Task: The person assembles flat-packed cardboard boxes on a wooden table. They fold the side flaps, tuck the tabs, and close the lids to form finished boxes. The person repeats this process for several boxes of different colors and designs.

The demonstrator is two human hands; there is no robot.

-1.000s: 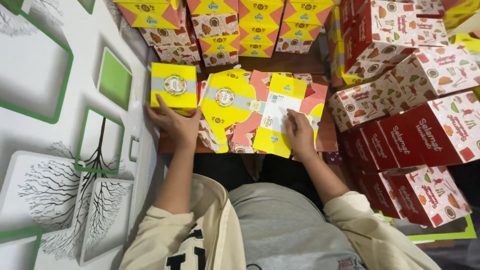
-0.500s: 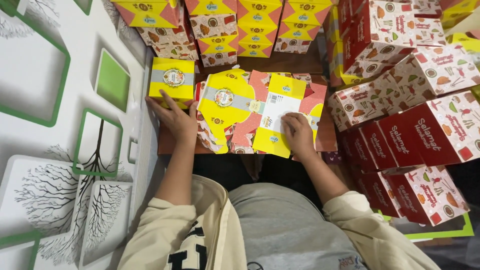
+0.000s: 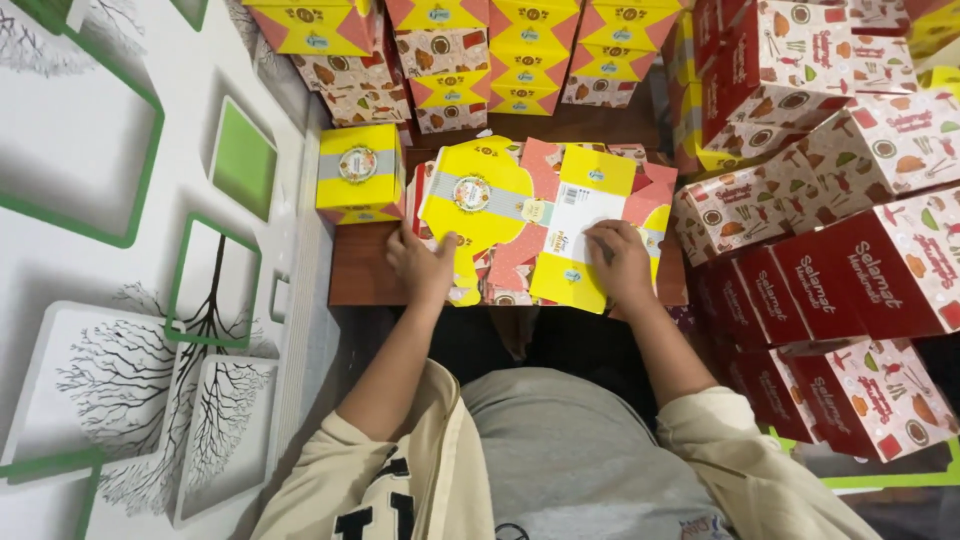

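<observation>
A small brown wooden table point(image 3: 350, 275) is ringed by stacked printed cardboard boxes. At its front edge, a flat yellow die-cut carton blank point(image 3: 560, 215) is pressed down by the left hand point(image 3: 425, 265) and right hand point(image 3: 620, 262), fingers spread flat. A folded square yellow box point(image 3: 360, 172) is seen at the table's left edge.

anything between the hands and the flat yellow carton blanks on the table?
Nothing visible. The left hand and the right hand both rest directly on the flat carton blanks on the brown table. The folded yellow box stands off to the left, apart from both hands.
</observation>
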